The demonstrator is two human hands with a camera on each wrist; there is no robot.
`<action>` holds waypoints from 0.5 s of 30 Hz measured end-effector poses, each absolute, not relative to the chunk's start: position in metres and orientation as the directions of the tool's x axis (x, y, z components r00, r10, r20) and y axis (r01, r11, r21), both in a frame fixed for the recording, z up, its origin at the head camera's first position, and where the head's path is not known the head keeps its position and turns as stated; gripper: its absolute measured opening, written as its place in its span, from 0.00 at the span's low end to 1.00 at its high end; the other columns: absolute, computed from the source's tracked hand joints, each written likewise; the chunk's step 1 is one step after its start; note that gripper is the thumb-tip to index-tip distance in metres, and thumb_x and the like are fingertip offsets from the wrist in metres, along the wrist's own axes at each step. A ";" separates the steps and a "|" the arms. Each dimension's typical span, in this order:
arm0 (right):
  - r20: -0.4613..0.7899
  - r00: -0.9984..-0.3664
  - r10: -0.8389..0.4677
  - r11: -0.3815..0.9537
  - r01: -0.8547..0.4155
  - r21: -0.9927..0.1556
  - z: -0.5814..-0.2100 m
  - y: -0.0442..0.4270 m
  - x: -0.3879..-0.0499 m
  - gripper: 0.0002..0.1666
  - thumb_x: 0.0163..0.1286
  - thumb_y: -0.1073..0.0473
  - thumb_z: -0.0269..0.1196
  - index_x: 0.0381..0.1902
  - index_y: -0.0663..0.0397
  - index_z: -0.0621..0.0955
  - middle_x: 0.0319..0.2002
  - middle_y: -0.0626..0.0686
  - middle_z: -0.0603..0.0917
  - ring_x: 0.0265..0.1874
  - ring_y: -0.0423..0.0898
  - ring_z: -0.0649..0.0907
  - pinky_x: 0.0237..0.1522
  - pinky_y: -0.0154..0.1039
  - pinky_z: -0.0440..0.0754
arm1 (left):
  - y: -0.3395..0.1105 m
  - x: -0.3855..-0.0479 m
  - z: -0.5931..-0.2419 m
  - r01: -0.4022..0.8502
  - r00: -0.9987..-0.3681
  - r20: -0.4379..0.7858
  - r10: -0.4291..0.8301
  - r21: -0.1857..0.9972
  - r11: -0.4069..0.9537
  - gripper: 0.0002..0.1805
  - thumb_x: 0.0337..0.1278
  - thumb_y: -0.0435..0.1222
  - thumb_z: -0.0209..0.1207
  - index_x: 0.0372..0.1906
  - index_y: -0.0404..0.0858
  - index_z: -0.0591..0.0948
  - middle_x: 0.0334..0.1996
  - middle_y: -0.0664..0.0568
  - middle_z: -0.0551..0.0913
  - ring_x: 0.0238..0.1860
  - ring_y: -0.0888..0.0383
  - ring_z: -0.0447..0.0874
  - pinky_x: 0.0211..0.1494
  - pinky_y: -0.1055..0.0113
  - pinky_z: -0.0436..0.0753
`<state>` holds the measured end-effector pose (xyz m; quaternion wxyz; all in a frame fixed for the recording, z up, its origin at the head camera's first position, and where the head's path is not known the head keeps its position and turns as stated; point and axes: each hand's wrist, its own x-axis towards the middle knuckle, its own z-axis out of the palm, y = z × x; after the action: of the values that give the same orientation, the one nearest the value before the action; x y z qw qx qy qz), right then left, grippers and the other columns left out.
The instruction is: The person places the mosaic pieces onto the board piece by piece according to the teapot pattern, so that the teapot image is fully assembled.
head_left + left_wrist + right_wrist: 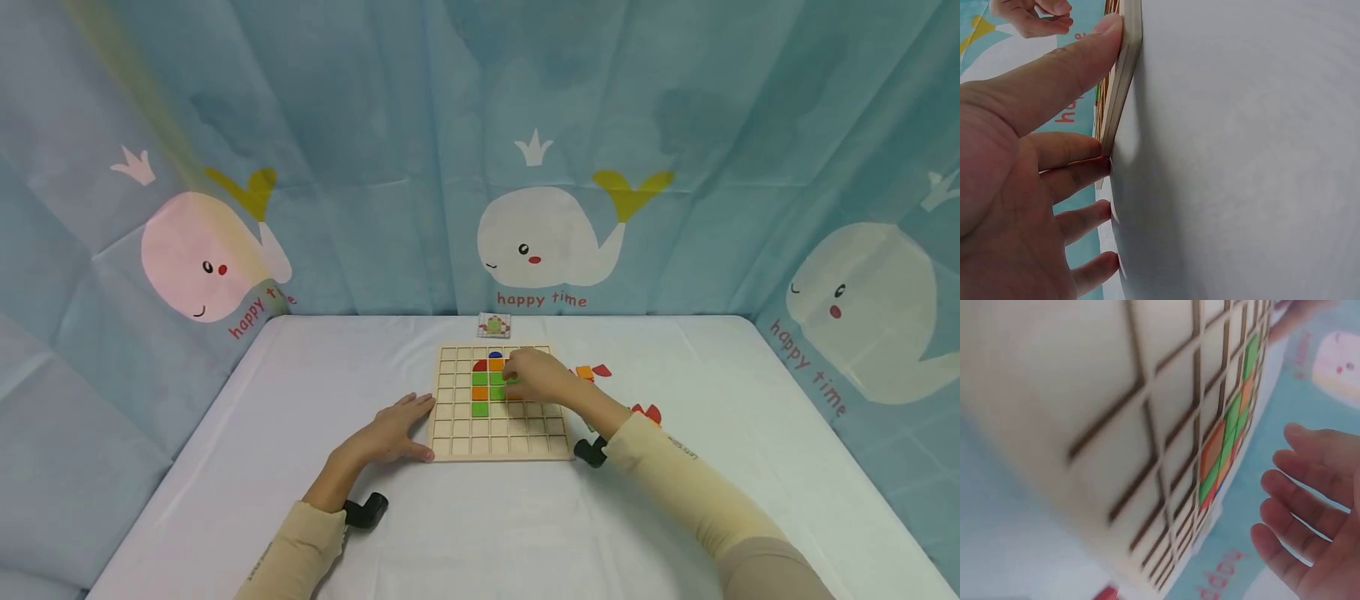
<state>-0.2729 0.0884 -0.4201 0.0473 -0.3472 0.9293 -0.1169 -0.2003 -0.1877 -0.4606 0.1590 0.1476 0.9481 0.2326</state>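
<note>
A wooden grid board (525, 447) lies on the table, with colored tiles in some cells. Among them are a green tile (480, 409), an orange tile (480, 393), a rounded red tile (480, 366) and a blue tile (495, 355). My left hand (392, 429) rests at the board's left side, its fingers extended; in the left wrist view the thumb touches the board's edge (1125, 69). Over the tiles hovers my right hand (542, 375), hiding part of them. In the right wrist view that hand (1322, 519) has loosely bent fingers, with nothing visible between them.
A small pattern card (494, 326) lies behind the board. Right of it are loose pieces, including an orange one (585, 373) and a red one (652, 413), some partly behind the right forearm. A blue whale-print curtain (405, 233) hangs behind the white table (480, 533).
</note>
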 end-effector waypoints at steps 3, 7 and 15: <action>-0.015 -0.780 -0.625 0.756 -0.601 -0.258 -0.418 0.103 -0.279 0.12 0.65 0.56 0.66 0.42 0.57 0.87 0.40 0.52 0.84 0.42 0.48 0.82 0.49 0.43 0.82 | -0.188 -0.201 -0.462 0.208 -0.904 -0.234 0.357 0.489 0.847 0.52 0.42 0.44 0.74 0.74 0.36 0.62 0.75 0.43 0.60 0.78 0.40 0.48 0.75 0.37 0.53; -0.009 -0.802 -0.597 0.776 -0.575 -0.259 -0.413 0.122 -0.286 0.11 0.65 0.57 0.67 0.41 0.57 0.87 0.39 0.53 0.85 0.43 0.49 0.81 0.50 0.45 0.82 | -0.187 -0.201 -0.462 0.204 -0.906 -0.236 0.352 0.484 0.851 0.52 0.43 0.44 0.74 0.74 0.36 0.61 0.75 0.44 0.60 0.78 0.40 0.48 0.75 0.37 0.53; -0.018 -0.842 -0.539 0.817 -0.517 -0.256 -0.409 0.151 -0.296 0.12 0.64 0.58 0.67 0.42 0.60 0.86 0.39 0.55 0.84 0.42 0.51 0.82 0.49 0.47 0.82 | -0.187 -0.200 -0.461 0.203 -0.907 -0.233 0.350 0.485 0.850 0.52 0.42 0.44 0.74 0.74 0.36 0.62 0.75 0.43 0.60 0.78 0.40 0.48 0.75 0.36 0.53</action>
<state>-0.2960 0.1515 -0.4093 0.0447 -0.2773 0.9520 -0.1214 -0.2005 -0.1873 -0.4614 0.1585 0.1458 0.9487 0.2315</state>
